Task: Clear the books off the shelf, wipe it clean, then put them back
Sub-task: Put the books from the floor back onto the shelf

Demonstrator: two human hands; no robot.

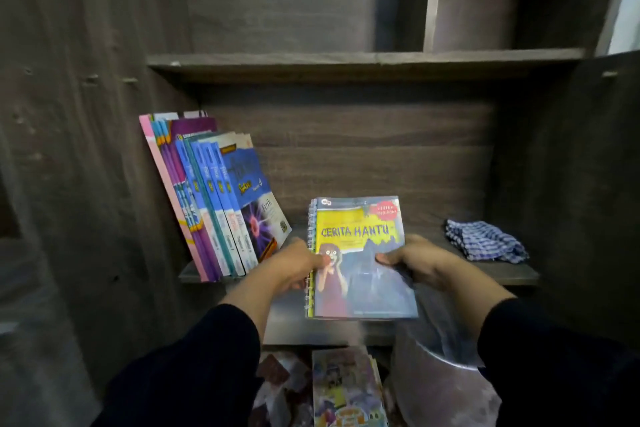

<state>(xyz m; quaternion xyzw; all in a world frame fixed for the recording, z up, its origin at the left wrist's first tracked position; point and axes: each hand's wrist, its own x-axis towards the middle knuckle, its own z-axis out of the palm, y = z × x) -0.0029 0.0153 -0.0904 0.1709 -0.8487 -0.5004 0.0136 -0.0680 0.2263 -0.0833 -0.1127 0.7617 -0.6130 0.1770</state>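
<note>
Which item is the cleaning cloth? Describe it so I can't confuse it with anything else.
Start at the wooden shelf with the leaning row of books at its left end. The cloth lies at the far right end, beyond the spiral-bound book held in both hands. It is the only soft, crumpled thing there, checked blue and white.

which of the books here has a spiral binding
The Cerita Hantu book, held by the left hand and right hand. Wire coils run down its left edge; the leaning books on the shelf show flat spines.
</note>
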